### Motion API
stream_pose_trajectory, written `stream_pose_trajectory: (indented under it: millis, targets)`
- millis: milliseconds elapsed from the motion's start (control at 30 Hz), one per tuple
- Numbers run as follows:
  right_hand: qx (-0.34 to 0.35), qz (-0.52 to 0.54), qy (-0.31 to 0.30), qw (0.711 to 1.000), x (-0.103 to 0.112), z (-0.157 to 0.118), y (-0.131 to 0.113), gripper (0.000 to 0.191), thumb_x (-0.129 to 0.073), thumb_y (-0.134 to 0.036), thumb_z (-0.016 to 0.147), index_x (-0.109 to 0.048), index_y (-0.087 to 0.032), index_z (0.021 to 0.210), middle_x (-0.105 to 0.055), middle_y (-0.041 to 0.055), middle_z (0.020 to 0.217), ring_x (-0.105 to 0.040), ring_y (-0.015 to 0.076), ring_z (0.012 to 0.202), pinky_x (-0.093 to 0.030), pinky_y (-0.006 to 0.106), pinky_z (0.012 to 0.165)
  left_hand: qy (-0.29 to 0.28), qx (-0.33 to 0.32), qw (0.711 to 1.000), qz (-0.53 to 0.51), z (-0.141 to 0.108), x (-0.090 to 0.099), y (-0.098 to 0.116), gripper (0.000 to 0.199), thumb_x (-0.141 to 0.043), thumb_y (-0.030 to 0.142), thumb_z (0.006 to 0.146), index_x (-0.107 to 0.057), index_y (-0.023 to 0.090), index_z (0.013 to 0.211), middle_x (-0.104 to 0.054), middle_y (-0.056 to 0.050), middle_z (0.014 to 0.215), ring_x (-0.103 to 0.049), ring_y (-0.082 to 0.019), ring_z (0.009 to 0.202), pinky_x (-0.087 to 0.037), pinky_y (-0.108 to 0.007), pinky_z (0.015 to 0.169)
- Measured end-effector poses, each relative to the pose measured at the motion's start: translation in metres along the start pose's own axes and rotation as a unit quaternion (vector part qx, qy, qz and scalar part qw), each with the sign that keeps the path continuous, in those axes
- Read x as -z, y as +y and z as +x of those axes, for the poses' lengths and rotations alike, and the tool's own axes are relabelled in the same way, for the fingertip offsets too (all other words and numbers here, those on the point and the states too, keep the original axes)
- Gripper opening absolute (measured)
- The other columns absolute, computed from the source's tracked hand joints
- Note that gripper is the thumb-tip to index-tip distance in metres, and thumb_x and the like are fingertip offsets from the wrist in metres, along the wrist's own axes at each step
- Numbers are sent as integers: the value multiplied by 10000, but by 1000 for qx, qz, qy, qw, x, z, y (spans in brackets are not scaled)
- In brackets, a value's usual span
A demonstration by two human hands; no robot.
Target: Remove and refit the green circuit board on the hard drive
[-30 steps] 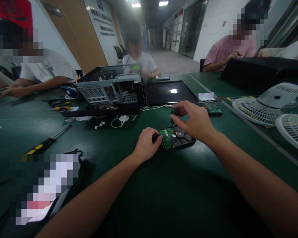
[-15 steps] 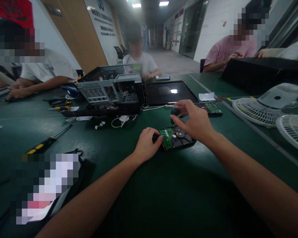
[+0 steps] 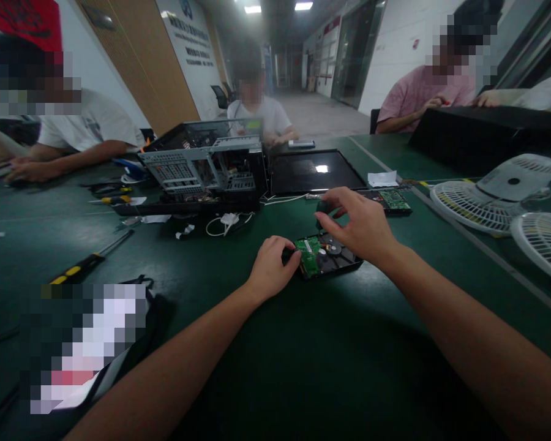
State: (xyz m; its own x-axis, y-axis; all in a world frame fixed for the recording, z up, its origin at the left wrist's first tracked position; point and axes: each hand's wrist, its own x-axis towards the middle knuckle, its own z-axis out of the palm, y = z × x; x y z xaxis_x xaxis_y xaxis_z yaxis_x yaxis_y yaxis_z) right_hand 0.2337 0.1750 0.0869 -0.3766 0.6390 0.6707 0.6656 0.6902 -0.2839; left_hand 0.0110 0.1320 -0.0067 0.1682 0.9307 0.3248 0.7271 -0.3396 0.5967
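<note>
A hard drive [image 3: 333,260] lies flat on the green table [image 3: 312,361], its green circuit board facing up at the left end. My left hand [image 3: 274,269] grips the drive's left edge between thumb and fingers. Above the drive's far edge, my right hand [image 3: 356,220] pinches the dark handle of a small screwdriver [image 3: 322,217], held upright over the board. The tool's tip is too small to make out. Behind my right hand lies a second drive with a green board [image 3: 395,201].
An open computer case [image 3: 202,168] and a black panel [image 3: 310,171] stand beyond. White fan parts [image 3: 477,205] lie right. A yellow-black screwdriver [image 3: 85,263] and a blurred-out object [image 3: 96,343] lie left. Several people sit around the table.
My right thumb and fingers have shifted slightly around the screwdriver handle. My left hand and the drive are unmoved.
</note>
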Motion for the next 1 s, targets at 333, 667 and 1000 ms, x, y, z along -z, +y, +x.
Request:
stream_pose_trajectory:
  millis: [333, 667, 1000]
  targets:
    - [0, 6, 5, 1000, 1, 0, -1, 224, -653, -338, 929, -632, -219, 1117, -740, 64, 980, -695, 205, 782, -522, 356, 752, -4, 0, 1000, 1, 0, -1, -2, 117, -648, 326, 976, -660, 220, 1023, -671, -66, 1079, -613, -256, 1049, -512, -437, 941]
    - [13, 3, 4, 1000, -1, 0, 3, 250, -645, -335, 948, -660, -201, 1159, -742, 82, 1022, -695, 209, 807, -533, 360, 780, -3, 1, 1000, 3, 1, -1, -3, 113, -646, 327, 981, -657, 218, 1011, -670, -64, 1079, -612, -252, 1049, -509, -431, 940]
    - [26, -7, 2, 1000, -2, 0, 4, 271, -592, -322, 983, -683, -201, 1207, -711, 99, 1048, -670, 206, 809, -536, 364, 779, 2, -8, 1000, 4, 0, -1, -2, 112, -643, 321, 983, -658, 217, 1021, -668, -65, 1069, -610, -252, 1050, -508, -435, 949]
